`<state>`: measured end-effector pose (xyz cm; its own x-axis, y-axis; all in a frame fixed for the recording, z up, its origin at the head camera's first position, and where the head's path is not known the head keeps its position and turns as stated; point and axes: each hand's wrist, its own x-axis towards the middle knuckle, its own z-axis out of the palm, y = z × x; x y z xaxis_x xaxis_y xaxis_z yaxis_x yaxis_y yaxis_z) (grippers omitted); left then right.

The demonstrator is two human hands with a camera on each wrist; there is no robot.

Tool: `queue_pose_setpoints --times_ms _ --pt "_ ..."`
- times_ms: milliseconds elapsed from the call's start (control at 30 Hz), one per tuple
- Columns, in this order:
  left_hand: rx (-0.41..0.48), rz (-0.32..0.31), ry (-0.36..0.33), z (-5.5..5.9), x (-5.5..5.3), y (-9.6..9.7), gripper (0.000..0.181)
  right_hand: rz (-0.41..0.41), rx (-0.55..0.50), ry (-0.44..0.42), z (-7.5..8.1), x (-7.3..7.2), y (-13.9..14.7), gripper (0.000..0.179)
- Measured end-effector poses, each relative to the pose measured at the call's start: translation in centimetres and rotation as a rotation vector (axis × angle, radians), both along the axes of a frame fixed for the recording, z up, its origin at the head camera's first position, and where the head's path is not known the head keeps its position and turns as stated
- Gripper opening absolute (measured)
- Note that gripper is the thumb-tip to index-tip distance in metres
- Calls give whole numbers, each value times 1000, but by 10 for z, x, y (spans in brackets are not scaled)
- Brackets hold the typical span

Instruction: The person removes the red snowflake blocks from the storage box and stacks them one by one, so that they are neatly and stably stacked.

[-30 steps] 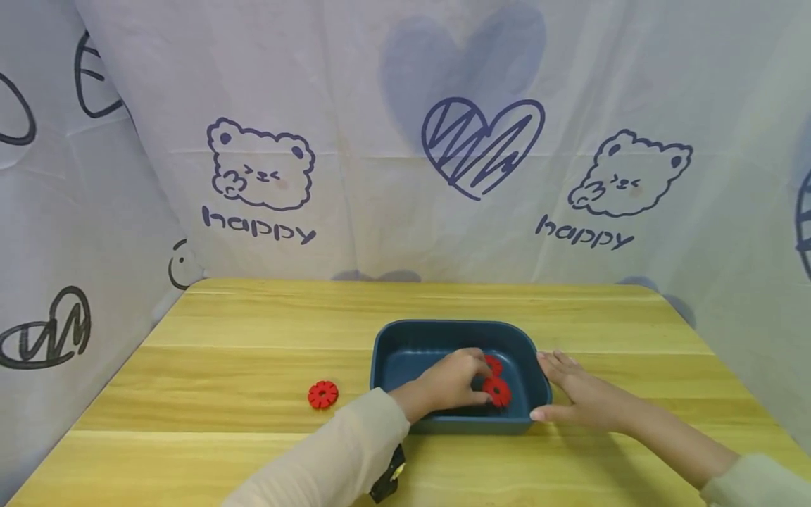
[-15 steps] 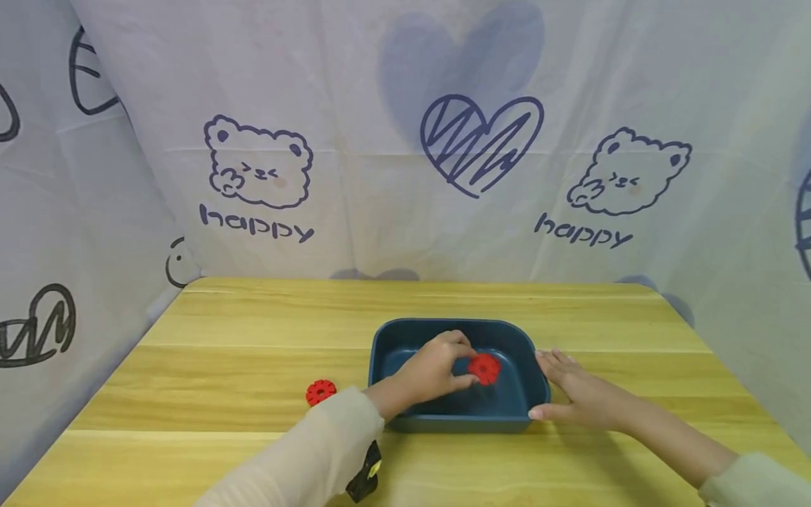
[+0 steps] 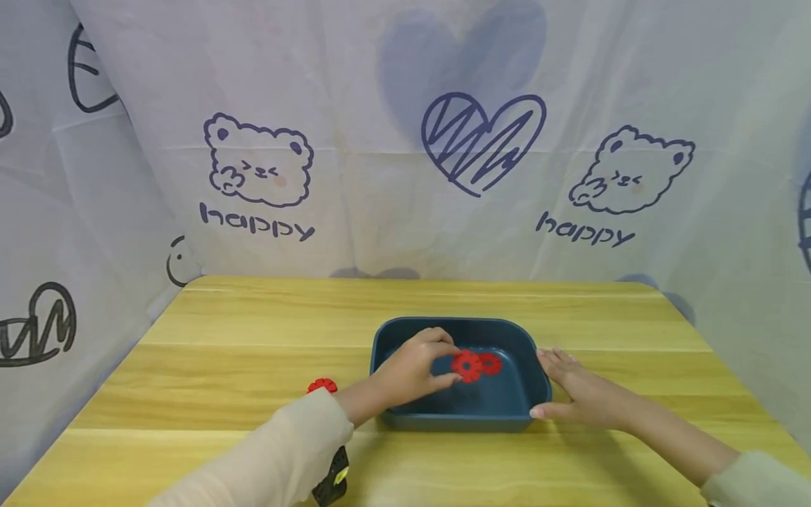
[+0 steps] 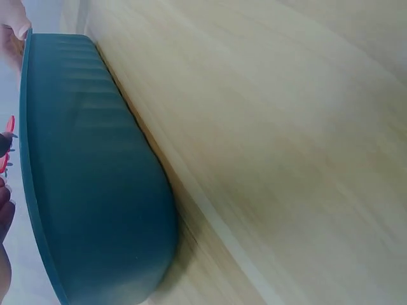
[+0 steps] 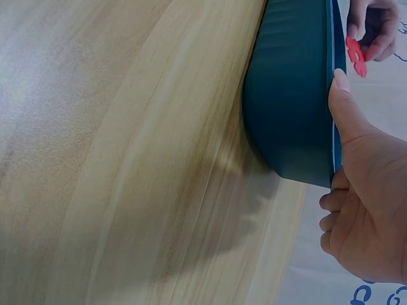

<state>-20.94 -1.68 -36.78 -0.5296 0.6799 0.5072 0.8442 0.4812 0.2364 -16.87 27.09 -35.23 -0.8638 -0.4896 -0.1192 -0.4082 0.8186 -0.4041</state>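
Note:
A deep blue-green rectangular box [image 3: 459, 424] stands on the table. Over its inside, my left hand [image 3: 405, 373] pinches a red flower-shaped notched disc [image 3: 467, 377] between thumb and fingers. Another red disc [image 3: 498, 365] shows in the box just to the right, partly behind the held one. My right hand [image 3: 586, 394] holds the box's right end, thumb at the front corner and fingers at the side. The right wrist view shows the right thumb [image 5: 346, 108] on the rim and the held disc [image 5: 356, 58] above it. A third disc [image 3: 322, 384] lies on the table, half hidden by the left sleeve.
The wooden table [image 3: 190, 401] has a light, striped top. White cloth [image 3: 367, 211] with printed bears and hearts hangs behind it and along the sides. A black device [image 3: 332, 479] sits at my left wrist.
My left hand has moved left inside the box with the disc, uncovering part of the other disc. The left sleeve now covers part of the disc on the table. My right hand stays put.

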Motion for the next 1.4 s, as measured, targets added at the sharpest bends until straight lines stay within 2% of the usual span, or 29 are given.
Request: queue_pose_setpoints --times_ms 200,600,1167,1400 --pt "22 13 38 1 2 -8 30 5 2 4 1 -1 1 96" --pt "91 65 60 -7 4 -29 30 1 4 9 2 0 2 97" --pt "176 99 74 -13 10 -71 32 -10 4 -8 -2 1 0 99" --pt "221 120 125 -20 10 -88 32 -14 0 -21 -2 0 0 99"
